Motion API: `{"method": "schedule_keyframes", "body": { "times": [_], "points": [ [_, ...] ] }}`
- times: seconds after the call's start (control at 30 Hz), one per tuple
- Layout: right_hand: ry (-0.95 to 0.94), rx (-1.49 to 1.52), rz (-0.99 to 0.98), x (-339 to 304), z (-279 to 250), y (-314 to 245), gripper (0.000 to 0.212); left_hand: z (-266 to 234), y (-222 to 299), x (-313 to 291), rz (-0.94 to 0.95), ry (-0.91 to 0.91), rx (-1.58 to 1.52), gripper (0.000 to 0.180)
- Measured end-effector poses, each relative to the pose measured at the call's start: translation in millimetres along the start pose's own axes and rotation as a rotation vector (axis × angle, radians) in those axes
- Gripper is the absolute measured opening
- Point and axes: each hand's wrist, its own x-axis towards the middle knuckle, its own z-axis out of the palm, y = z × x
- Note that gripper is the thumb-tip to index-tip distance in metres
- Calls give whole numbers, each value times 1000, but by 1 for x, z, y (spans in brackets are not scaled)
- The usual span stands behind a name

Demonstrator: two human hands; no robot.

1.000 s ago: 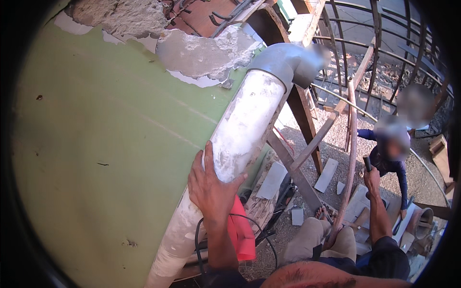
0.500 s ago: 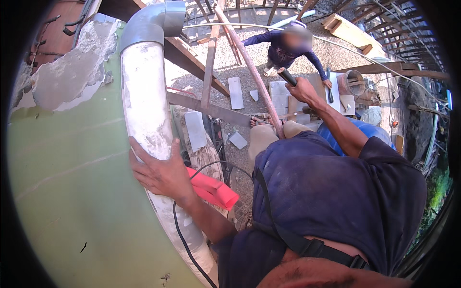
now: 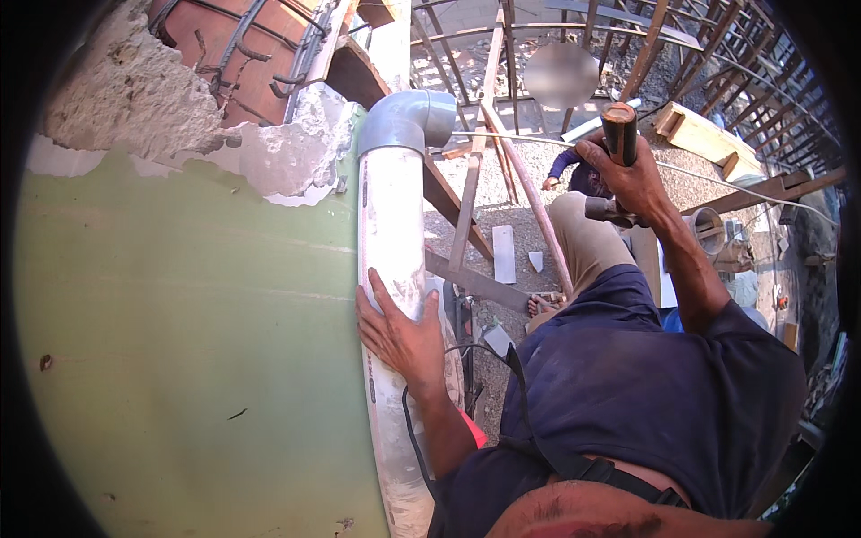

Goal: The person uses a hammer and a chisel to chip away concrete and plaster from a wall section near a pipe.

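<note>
My left hand (image 3: 402, 336) lies with spread fingers against a long white pipe (image 3: 392, 215), thumb on one side and fingertips on the other. A grey elbow fitting (image 3: 395, 121) caps the far end of the pipe, its mouth turned right. The pipe runs along the edge of a green wall (image 3: 197, 341). My right hand (image 3: 630, 179) is raised over my leg and closed around a hammer (image 3: 621, 134). The dark handle's brown end points up, and the metal head shows below the fist. Part of the hammer is hidden by my fingers.
Broken concrete (image 3: 134, 99) with exposed rebar (image 3: 247, 40) tops the wall. Wooden braces (image 3: 466, 197) and a pinkish pole (image 3: 529, 193) stand beyond the pipe. Another person's sleeve (image 3: 565, 161) shows below, partly hidden by my hand and knee. A bucket (image 3: 708, 231) stands at right.
The view has shifted left, so the pipe and wall sit further right. My right hand with the hammer is higher in the picture. My left hand stays on the pipe.
</note>
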Motion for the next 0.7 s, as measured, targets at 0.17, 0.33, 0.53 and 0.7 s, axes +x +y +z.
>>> {"method": "schedule_keyframes", "body": {
  "times": [0.17,0.33,0.53,0.7],
  "points": [
    [-13,148,-194,16,9,-62,27,5,6,13,-8,49,21,89],
    [-129,143,-250,26,37,-68,25,6,5,8,-5,131,77,84],
    [-262,202,-104,22,52,-79,34,6,0,26,-6,412,-484,68],
    [-318,187,-154,15,60,-77,31,-104,49,60,229,982,-1082,89]
  ]
}}
